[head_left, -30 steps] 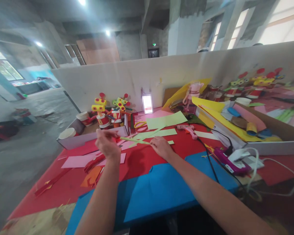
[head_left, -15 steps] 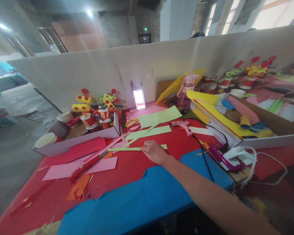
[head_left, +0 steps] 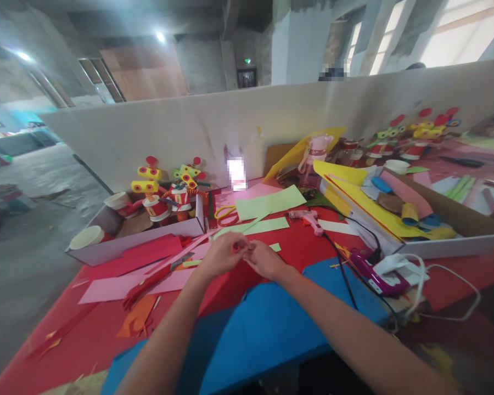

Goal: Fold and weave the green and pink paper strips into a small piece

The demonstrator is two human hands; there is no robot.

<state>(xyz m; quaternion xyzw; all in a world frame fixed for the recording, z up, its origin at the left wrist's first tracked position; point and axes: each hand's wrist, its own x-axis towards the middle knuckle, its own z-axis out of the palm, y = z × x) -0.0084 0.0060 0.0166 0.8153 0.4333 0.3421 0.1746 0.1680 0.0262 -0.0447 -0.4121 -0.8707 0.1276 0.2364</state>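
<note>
My left hand (head_left: 225, 255) and my right hand (head_left: 265, 259) meet at the fingertips above the red tabletop (head_left: 230, 282). The fingers of both are closed in a pinch; whatever lies between them is too small or hidden to name. Behind the hands runs a narrow light green paper strip (head_left: 191, 264), its middle covered by them. Just beyond lie wider light green paper pieces (head_left: 269, 202), and yellow-handled scissors (head_left: 225, 213) rest at their left. Pink paper (head_left: 111, 289) and a dark red folded piece (head_left: 148, 282) are left of my left hand.
A pink glue gun (head_left: 308, 216) with a black cord lies to the right, near a purple power strip (head_left: 376, 273). An open box of paper scraps (head_left: 448, 248) stands at right. At left, a box (head_left: 177, 227) holds paper-cup figures (head_left: 154, 206). Blue sheet (head_left: 247, 334) covers the front edge.
My left hand has come into view from below and met my right hand. The right hand's fingers have risen from the green strip into a pinch. The view has shifted slightly.
</note>
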